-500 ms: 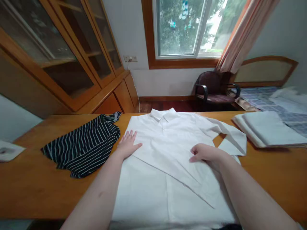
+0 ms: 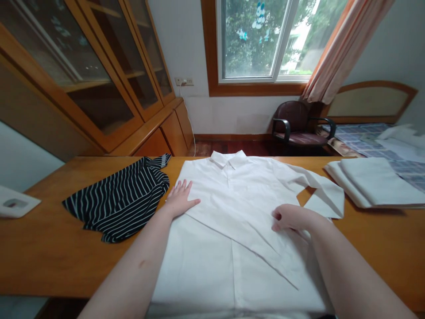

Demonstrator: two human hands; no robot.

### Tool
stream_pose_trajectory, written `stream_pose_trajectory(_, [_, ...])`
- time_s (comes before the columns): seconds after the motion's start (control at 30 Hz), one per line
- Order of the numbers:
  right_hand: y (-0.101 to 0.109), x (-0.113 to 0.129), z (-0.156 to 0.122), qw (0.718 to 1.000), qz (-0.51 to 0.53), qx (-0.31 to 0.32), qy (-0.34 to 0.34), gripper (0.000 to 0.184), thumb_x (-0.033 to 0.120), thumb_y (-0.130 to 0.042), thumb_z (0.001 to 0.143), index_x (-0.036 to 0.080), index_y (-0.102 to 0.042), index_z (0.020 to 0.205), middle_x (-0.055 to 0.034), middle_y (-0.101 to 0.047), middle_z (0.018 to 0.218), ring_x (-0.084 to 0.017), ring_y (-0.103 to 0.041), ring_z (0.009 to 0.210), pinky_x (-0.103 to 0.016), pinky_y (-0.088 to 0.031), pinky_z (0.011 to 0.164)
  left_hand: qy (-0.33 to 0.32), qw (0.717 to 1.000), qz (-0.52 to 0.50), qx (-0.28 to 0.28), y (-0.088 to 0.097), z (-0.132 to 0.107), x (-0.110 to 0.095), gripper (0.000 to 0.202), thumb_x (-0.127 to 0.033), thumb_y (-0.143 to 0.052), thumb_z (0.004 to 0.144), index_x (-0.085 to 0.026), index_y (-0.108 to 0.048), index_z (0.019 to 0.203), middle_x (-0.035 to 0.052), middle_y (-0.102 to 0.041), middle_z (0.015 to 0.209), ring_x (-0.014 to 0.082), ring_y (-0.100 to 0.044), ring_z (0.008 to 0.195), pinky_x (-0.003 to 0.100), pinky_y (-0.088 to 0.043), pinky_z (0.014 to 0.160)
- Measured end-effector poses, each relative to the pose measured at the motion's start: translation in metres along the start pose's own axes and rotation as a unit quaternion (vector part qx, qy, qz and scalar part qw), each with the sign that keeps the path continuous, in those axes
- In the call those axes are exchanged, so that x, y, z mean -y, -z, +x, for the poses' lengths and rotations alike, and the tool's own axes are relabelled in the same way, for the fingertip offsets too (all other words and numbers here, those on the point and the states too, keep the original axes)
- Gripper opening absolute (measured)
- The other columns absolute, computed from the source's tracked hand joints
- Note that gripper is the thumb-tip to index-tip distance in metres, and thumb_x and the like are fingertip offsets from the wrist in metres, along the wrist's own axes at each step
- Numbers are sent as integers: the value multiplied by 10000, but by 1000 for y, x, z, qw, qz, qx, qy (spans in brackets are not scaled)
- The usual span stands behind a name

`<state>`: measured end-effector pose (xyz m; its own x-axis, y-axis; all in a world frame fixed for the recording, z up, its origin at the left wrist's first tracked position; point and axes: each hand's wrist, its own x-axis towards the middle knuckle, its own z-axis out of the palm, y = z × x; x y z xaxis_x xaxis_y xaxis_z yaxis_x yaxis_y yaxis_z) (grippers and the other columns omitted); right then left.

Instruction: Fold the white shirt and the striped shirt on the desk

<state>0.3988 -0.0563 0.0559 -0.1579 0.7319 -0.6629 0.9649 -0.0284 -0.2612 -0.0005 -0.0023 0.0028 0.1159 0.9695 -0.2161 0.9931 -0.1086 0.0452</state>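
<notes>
A white collared shirt (image 2: 206, 261) lies spread over the table, collar away from me. One sleeve slants down across its front; the other bends into a loop at the right. My left hand (image 2: 179, 199) rests flat on the shirt's upper left part, fingers spread. On the right side of the shirt, my right hand (image 2: 290, 217) is closed, its fingers curled down into the raised cloth. The fingertips are partly hidden, as is the fabric beneath that palm.
A black-and-white striped garment (image 2: 122, 199) lies left of the shirt on the wooden table (image 2: 40, 252). Folded white cloths (image 2: 375, 181) are stacked at the right. A white object (image 2: 16, 201) sits at the far left. An armchair (image 2: 295, 124) stands beyond the table.
My right hand has shifted slightly right over the shirt, its fingers still curled. My left hand stays flat in the same spot. The view has moved a little.
</notes>
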Motion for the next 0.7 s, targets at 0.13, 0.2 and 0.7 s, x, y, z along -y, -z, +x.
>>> stream_pose_trajectory(0.13, [-5,27,-7,974,4,-223,42,243,423,-535,780,188,-592,804,-62,-633,801,-172,-547,699,-257,-329,577,5,1000,-1,14,3,2,0,848,-676,-288,816,-173,-115,1477,111,-40,1536,292,-11,1404,468,-101,1110])
stream_pose_trajectory(0.2, [-10,38,-7,963,29,-232,136,234,410,-486,825,196,-561,767,-33,-611,752,-145,-518,674,-243,-328,586,28,999,7,23,10,2,-8,833,-648,-326,820,-166,-141,1474,137,-44,1533,326,-11,1398,511,-93,1099])
stream_pose_trajectory(0.7, [-19,31,7,969,149,-9,200,382,496,-413,857,179,-502,663,24,-541,540,-87,-424,459,-228,-334,508,-363,923,-89,-96,5,-57,-153,347,-284,-602,821,-245,-573,1164,40,-627,1114,187,-547,1017,337,-403,904])
